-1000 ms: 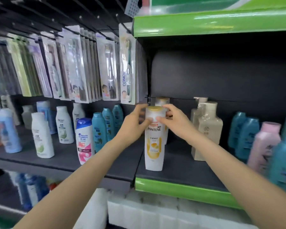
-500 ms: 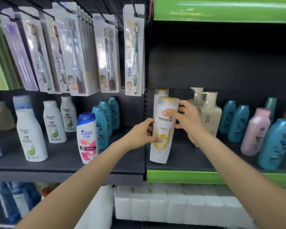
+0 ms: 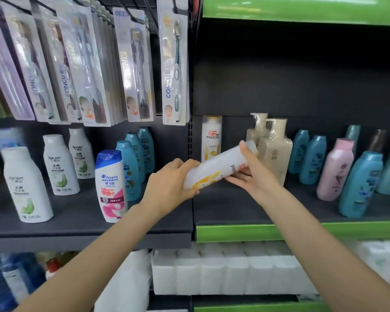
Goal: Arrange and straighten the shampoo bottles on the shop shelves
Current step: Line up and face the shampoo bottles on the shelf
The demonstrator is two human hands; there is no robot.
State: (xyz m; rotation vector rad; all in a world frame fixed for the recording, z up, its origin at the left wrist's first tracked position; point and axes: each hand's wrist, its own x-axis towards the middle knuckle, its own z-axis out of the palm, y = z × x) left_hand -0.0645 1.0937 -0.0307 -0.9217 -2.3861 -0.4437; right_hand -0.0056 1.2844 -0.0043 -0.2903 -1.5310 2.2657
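Observation:
A white Pantene shampoo bottle point(image 3: 214, 168) with a yellow label is lifted off the shelf and tilted steeply, cap end up to the right. My left hand point(image 3: 169, 185) grips its base end. My right hand point(image 3: 253, 174) holds its upper part, thumb on top and fingers underneath. A second Pantene bottle point(image 3: 211, 137) stands upright at the back of the dark shelf point(image 3: 234, 210), just behind the held one.
Two beige pump bottles point(image 3: 274, 147) stand right of my hands, then teal bottles point(image 3: 360, 183) and a pink one point(image 3: 334, 170). Left shelf holds a Head & Shoulders bottle point(image 3: 110, 185), teal and white bottles. Toothbrush packs point(image 3: 173, 64) hang above. White packs point(image 3: 223, 271) sit below.
The Pantene bottle has gone from standing upright on the shelf to lifted and tipped over to the right. My left hand slid down to its base. The camera has moved closer.

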